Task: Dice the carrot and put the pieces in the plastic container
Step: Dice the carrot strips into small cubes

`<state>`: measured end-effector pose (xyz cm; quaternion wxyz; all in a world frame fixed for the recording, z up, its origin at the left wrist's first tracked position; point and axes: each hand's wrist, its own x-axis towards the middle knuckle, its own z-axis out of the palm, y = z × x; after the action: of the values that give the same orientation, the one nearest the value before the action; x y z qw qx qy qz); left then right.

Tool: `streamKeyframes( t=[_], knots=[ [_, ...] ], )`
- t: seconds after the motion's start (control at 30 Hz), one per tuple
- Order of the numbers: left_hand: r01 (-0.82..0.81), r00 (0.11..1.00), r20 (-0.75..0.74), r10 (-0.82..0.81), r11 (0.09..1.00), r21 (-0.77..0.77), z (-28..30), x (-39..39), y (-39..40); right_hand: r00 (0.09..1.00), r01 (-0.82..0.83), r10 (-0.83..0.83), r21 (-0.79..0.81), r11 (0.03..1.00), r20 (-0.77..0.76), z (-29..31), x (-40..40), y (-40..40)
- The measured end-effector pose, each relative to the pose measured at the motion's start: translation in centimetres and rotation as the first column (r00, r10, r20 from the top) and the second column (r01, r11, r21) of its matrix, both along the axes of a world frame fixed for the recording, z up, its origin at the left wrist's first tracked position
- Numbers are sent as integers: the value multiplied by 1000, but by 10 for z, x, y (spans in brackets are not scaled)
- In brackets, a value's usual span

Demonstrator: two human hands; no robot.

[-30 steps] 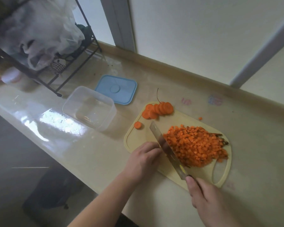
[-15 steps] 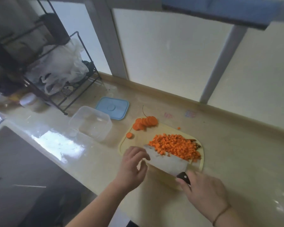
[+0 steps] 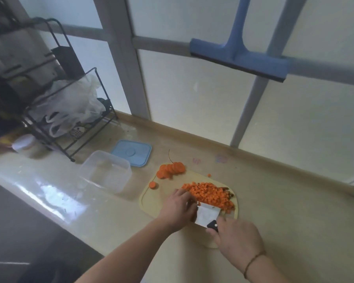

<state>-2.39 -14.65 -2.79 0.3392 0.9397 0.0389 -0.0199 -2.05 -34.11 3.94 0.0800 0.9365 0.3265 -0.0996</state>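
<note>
I'm at a home kitchen counter: my glossy beige worktop point(image 3: 131, 231) carries a black wire rack point(image 3: 70, 119) stuffed with plastic bags, and a blue squeegee point(image 3: 237, 56) hangs on the frosted window.

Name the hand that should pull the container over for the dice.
Left hand: it is nearer the empty plastic container, which sits to its left. The right hand grips the knife.

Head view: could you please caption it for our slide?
Left hand sweeps diced carrot toward the cleaver blade held by right hand.
</note>
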Motion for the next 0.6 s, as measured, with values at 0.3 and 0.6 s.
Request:
streamKeyframes(
  t=[0.3, 0.6],
  knots=[
    [6, 999, 51, 2, 990, -140, -5, 26, 29, 990, 133, -134, 22, 991, 42, -5, -15, 21],
    [242, 970, 32, -240, 960, -142, -9, 24, 67, 974, 195, -199, 45, 980, 105, -9, -27, 27]
  ],
)
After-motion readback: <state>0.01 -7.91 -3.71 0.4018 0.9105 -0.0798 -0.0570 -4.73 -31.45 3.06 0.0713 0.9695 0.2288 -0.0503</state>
